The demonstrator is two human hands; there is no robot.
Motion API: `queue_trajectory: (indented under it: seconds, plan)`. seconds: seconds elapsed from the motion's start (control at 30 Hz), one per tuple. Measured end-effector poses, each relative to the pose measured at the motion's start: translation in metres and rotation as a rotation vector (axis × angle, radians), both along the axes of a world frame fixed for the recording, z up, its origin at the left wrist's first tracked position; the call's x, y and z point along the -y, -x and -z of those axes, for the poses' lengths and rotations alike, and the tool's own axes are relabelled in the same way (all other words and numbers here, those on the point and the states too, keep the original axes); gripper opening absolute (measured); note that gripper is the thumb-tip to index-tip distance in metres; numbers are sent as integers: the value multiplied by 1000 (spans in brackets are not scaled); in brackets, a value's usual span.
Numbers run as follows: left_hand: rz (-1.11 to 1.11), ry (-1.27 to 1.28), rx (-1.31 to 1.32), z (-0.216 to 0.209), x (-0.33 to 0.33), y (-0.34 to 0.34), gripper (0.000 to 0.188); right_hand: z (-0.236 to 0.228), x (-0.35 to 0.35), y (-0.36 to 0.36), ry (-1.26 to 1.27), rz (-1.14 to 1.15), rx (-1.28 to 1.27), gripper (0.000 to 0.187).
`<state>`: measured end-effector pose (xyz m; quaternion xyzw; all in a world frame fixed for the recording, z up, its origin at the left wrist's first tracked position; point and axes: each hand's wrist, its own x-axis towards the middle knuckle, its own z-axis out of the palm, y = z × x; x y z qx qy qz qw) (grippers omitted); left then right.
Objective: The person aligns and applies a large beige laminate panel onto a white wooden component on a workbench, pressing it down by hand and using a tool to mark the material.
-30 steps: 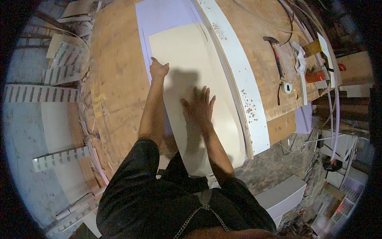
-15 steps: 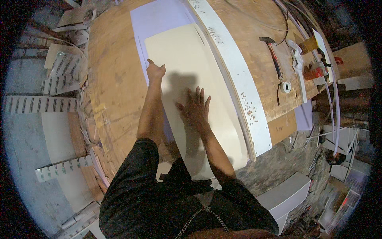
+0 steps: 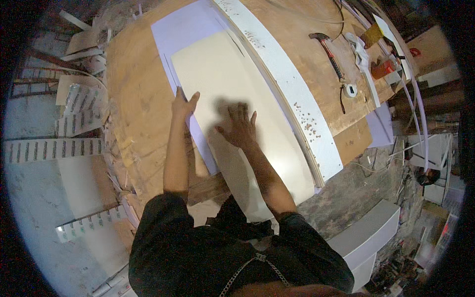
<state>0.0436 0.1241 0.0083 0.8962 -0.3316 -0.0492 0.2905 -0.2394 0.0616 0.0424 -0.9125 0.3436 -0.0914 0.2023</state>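
A long cream sheet (image 3: 217, 72) lies over a lilac sheet (image 3: 185, 24) on the wooden worktable, its near end overhanging towards my body. My right hand (image 3: 241, 126) rests flat on the cream sheet, fingers stretched and thumb out to the side. At the left edges of the two sheets is my left hand (image 3: 185, 105), thumb and forefinger spread apart; its other fingers are partly hidden. A white strip (image 3: 277, 67) with a wooden edge and scattered brown specks runs along the right side of the sheets.
Further right on the plywood tabletop (image 3: 133, 94) lie a claw hammer (image 3: 330, 57), a white tape measure (image 3: 351, 90) and a crumpled white cloth (image 3: 357, 49). Offcuts and panels (image 3: 54, 148) cover the floor at left. A grey-white panel piece (image 3: 368, 230) stands at lower right.
My left hand has come nearer along the sheets' left edge, its thumb now spread wider. My right hand stays flat on the cream sheet. The whole view has turned slightly.
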Motion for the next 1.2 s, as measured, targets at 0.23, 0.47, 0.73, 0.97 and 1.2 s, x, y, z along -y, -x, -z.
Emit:
queue_trajectory:
  seconds: [0.23,0.47,0.73,0.97,1.2]
  plan:
    - [-5,-158,-157,-21,-10,151,99,28,26,26,-40,68,-120,76]
    - [1,-249,74,-9,-32,119,89,28,-65,176,-433,325,480,58]
    - [73,-214,135,-7,15,140,86,215,-151,461,71,1209,123,36]
    - [23,-189,174,5,-14,113,89,125,-137,466,-623,1183,887,56]
    - [-21,-208,34,-11,29,120,87,125,-132,492,-291,1211,741,40]
